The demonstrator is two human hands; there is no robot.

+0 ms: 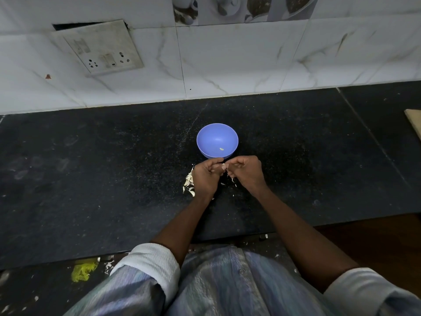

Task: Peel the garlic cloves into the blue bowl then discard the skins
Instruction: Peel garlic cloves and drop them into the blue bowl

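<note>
A blue bowl (211, 135) stands on the black counter, with one small peeled garlic clove (221, 149) lying in its bottom. Just in front of the bowl, my left hand (205, 176) and my right hand (245, 171) meet, fingers curled, and pinch a garlic clove (224, 166) between their fingertips. Most of that clove is hidden by my fingers. A pile of pale garlic skins (189, 182) lies on the counter to the left of my left hand. A few more skin scraps (232, 180) lie under my right hand.
The black stone counter (91, 169) runs left to right, its front edge near my body. A white tiled wall with a switch and socket plate (100, 49) rises behind it. A wooden board corner (415, 120) shows at the far right. Yellow mesh (83, 271) lies below the counter edge.
</note>
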